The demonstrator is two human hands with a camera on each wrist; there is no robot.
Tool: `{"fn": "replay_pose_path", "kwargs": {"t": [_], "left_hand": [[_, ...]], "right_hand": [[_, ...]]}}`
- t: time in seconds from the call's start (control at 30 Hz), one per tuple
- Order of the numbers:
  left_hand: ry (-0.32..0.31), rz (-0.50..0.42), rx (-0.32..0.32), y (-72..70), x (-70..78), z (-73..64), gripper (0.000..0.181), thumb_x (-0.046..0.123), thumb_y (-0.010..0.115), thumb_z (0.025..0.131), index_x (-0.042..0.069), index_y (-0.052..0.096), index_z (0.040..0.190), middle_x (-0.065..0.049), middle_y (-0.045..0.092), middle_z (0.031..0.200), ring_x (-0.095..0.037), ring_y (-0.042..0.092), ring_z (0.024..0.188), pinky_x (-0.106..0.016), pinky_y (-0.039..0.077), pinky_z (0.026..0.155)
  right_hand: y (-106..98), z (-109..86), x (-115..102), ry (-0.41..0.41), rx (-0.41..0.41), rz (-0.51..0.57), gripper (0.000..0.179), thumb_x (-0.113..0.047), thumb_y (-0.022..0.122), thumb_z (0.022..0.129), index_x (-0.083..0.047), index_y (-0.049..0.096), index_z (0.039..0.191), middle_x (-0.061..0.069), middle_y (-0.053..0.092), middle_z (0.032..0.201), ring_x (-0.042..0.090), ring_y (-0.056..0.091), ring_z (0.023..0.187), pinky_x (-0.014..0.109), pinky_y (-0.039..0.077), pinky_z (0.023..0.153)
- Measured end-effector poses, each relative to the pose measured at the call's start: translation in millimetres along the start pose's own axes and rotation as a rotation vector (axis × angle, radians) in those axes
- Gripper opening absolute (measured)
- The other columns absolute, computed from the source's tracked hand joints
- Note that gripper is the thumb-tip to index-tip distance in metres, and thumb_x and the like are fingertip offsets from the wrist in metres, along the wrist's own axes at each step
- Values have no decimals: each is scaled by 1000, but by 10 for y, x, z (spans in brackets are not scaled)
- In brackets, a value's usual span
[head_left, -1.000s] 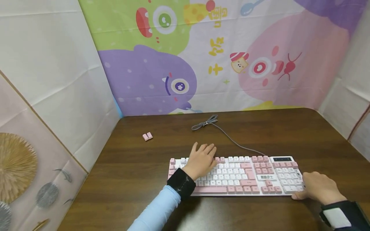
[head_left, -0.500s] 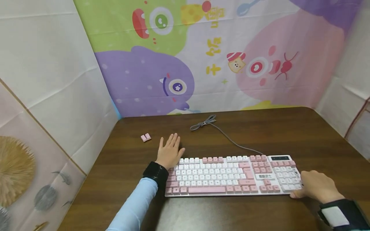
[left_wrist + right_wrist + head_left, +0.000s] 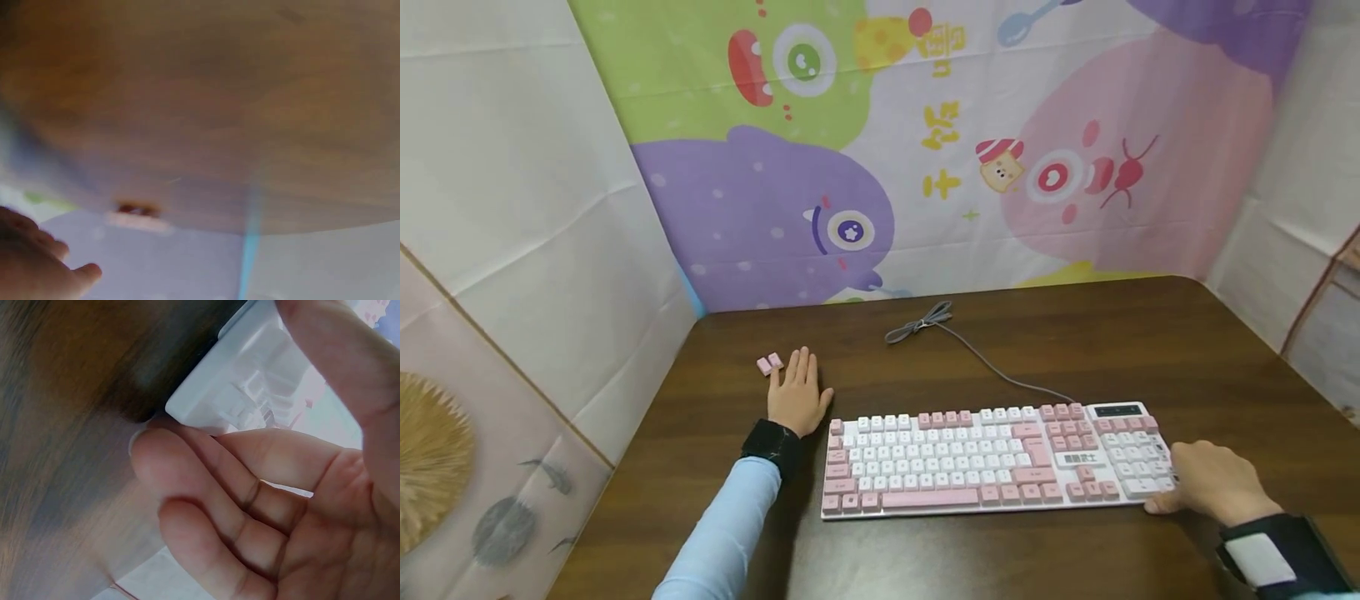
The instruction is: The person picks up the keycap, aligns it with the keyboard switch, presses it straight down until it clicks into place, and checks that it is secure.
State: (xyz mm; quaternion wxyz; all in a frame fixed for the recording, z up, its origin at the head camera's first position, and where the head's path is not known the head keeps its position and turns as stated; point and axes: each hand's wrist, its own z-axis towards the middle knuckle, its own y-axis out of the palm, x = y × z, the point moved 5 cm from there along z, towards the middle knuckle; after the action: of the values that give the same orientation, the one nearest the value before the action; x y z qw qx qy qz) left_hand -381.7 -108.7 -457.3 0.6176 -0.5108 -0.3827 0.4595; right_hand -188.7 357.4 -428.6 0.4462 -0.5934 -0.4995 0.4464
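Observation:
A pink and white keyboard [image 3: 940,468] lies flat on the brown table. Its right end is held by my right hand [image 3: 1213,482], thumb at the front corner; up close in the right wrist view, curled fingers [image 3: 181,465] meet the white casing [image 3: 212,387]. My left hand [image 3: 796,403] is left of the keyboard, palm down with its fingers straight. Two small pink keycaps [image 3: 764,365] sit side by side just beyond its fingertips; whether they touch is unclear. In the left wrist view these keycaps [image 3: 140,220] are blurred, with the hand [image 3: 37,269] at the lower left.
A grey cable [image 3: 992,360] runs from the keyboard's back edge to a tied bundle [image 3: 919,323]. Behind the table [image 3: 700,467] hangs a cartoon-print cloth [image 3: 775,200]. Pale cloth walls [image 3: 542,200] stand at both sides.
My left hand has moved left, from over the keyboard's left part to beside the pink keycaps. My right hand has kept its hold on the keyboard's right end. The head view has shifted slightly.

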Motion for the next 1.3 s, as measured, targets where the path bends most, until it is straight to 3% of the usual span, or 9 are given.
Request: {"fn": "replay_pose_path", "kwargs": {"t": [0.1,0.2,0.43,0.57,0.83,0.93,1.03,1.17,1.3], "left_hand": [[-21,12,51,53,-120,-31,62,34,46,94,-5,32,141,-21,28,150,-32,24,142,-55,19,111],[-52,13,56,79,-216,-22,61,31,44,95,-7,31,140,-23,26,150,-34,23,142,-57,18,111],[-155,15,-93,99,-484,46,66,30,37,97,-10,15,144,-26,12,153,-38,11,144,-61,12,110],[-224,-24,-137,154,-635,42,66,31,34,98,-11,12,143,-29,10,152,-40,9,143,-64,13,108],[-277,-84,-188,136,-601,77,65,31,33,98,-13,14,142,-29,9,152,-41,8,143,-64,17,107],[-282,-73,-148,124,-578,57,64,30,36,97,-14,18,141,-31,16,150,-43,15,141,-63,23,105],[-263,-37,-56,104,-546,38,60,26,43,95,-15,28,136,-34,31,142,-44,31,133,-59,35,98],[-187,38,119,32,-480,11,46,13,51,89,-16,45,124,-37,50,116,-45,54,104,-52,50,76],[-124,66,241,-34,-472,-23,28,1,51,83,-15,58,105,-30,57,90,-40,60,77,-49,53,60]], "right_hand": [[-10,-2,-8,-3,11,-4,66,-49,83,53,5,61,85,20,62,74,30,56,63,47,44,53],[-7,2,-5,-1,20,-7,67,-49,83,52,5,61,85,20,62,74,31,57,64,48,44,53],[60,38,-4,3,2,7,67,-49,83,53,4,62,87,19,63,76,31,57,65,48,44,54],[64,44,-24,8,12,5,66,-48,84,52,4,62,86,17,62,75,29,56,64,46,44,54],[49,50,15,26,3,-13,69,-49,84,51,5,61,87,18,62,75,29,56,64,47,44,54],[50,41,7,21,-4,-16,70,-50,84,51,6,61,88,19,62,75,29,56,64,47,44,54],[47,31,-5,18,-10,-12,70,-49,84,52,7,60,88,18,62,75,28,55,64,46,44,54],[28,22,-16,24,-16,-13,70,-49,84,53,7,60,88,17,61,74,27,54,64,45,44,54],[32,23,-20,35,-42,-25,72,-50,83,54,9,60,90,14,59,73,25,51,64,43,43,56]]}}
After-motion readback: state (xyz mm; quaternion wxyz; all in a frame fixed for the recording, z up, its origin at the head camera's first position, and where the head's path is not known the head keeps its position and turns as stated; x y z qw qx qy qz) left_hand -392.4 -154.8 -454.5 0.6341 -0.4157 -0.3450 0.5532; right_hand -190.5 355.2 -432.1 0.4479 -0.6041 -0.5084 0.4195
